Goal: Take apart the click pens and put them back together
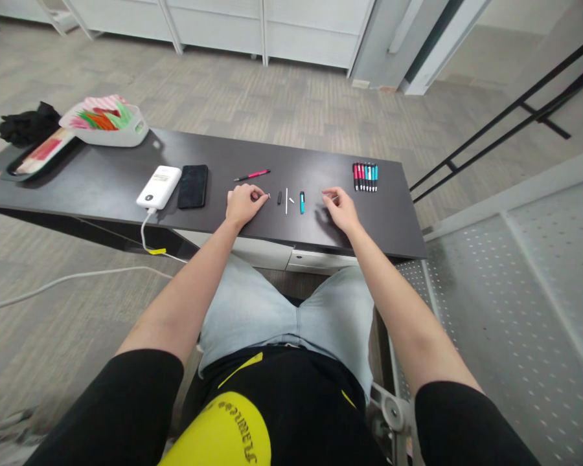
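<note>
Both hands rest on the dark tabletop (320,162) near its front edge, with loose pen parts between them. The left hand (243,203) is curled, and its thumb and forefinger are pinched together on a pale bit (269,195) at the fingertips. The right hand (339,207) is loosely curled, with something thin and pale at its fingertips. It is too small to tell whether the grip has closed on it or only touches it.

Between the hands, apart from one another, lie a black piece (279,197), a thin white refill (286,200) and a teal barrel (302,202). A red pen (252,175) lies just beyond the left hand. A row of pens (365,177) sits side by side beyond the right hand, near the far edge.

Farther left are a phone (193,186), a power bank (159,186) with its cable (146,233) hanging off the front, and a tray (138,129) of coloured items.

The parts look small, round and light, and they lie close to the front edge, so I judge that a brush from a wrist or forearm could roll them off into the lap or onto the floor. The pale bit is held only by the fingertips, so a slight slip could drop it. The refill would be hard to pick up flat off the tabletop.
</note>
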`<act>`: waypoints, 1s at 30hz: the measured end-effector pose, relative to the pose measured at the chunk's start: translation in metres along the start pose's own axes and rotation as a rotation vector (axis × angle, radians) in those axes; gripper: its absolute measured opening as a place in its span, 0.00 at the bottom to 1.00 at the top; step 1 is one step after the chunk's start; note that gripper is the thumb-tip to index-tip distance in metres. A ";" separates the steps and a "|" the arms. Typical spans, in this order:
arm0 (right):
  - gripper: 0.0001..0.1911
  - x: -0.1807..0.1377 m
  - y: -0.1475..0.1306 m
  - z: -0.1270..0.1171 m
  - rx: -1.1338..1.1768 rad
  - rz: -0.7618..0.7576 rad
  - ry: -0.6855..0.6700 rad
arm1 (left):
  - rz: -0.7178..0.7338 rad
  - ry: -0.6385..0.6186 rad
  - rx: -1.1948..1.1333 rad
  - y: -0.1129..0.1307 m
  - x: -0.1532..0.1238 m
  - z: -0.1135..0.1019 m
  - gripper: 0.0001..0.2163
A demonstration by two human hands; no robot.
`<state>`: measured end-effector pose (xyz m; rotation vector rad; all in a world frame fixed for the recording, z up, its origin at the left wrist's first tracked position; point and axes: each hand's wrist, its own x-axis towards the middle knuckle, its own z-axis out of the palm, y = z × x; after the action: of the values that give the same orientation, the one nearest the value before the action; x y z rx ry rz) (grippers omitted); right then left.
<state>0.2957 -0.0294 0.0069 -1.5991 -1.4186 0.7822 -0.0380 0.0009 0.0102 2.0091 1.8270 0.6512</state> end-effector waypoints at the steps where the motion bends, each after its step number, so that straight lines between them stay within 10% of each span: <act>1: 0.03 -0.004 0.001 -0.006 -0.048 -0.012 -0.011 | -0.002 -0.007 0.005 0.000 0.000 0.000 0.07; 30: 0.30 -0.021 -0.006 0.003 -0.788 -0.466 -0.361 | 0.152 0.062 -0.032 0.009 -0.011 0.011 0.10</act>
<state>0.2871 -0.0496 0.0098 -1.5964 -2.4602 0.2292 -0.0250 -0.0103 0.0046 2.1442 1.6972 0.7896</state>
